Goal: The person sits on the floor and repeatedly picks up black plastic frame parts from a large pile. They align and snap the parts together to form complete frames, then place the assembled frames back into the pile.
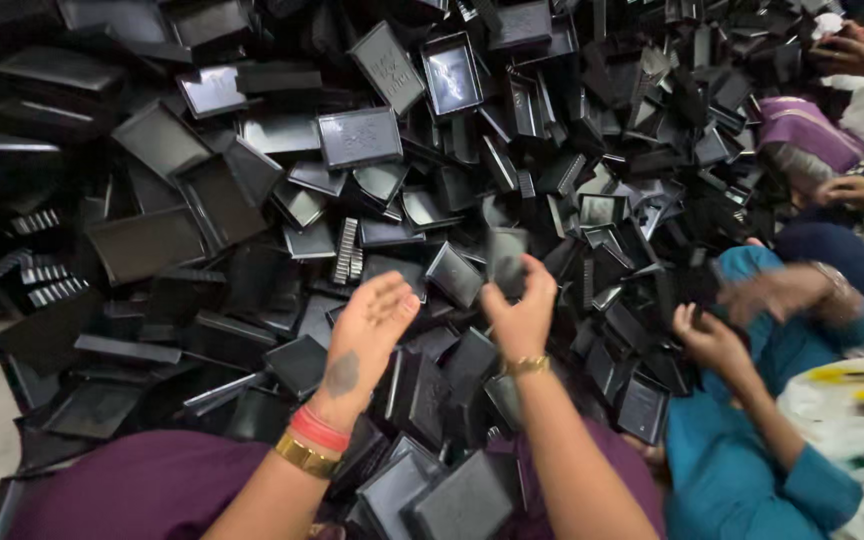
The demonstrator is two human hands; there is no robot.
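Black plastic tray [505, 258], small and rectangular, is sitting pinched in the right hand [522, 312], raised just above the heap of black trays [372, 140]. Thumb and fingers are closing on its lower edge; the rest is sticking up past the fingertips, slightly blurred.

Handling, judging from the look: thin moulded plastic, so likely light and fairly stiff, with some flex at the walls. Glossy surface is probably a bit slippery. Best hold looks like the rim or a short edge, thumb on one face and fingers on the other, as the right hand is doing now. Unlikely to break if dropped, though thin rims may crack if squeezed hard.

Left hand [370, 325] is hovering open, palm up, fingers loosely spread, holding nothing. It is sitting just beside the right hand, to the left and slightly lower than the tray, apart from it.

More trays are lying under both forearms, including a larger dark tray [462, 500] near the lap.

Co-worker in a teal sleeve [742, 450] is reaching into the same heap at right; one of those hands [707, 340] is near the pile edge, well apart from the held tray.
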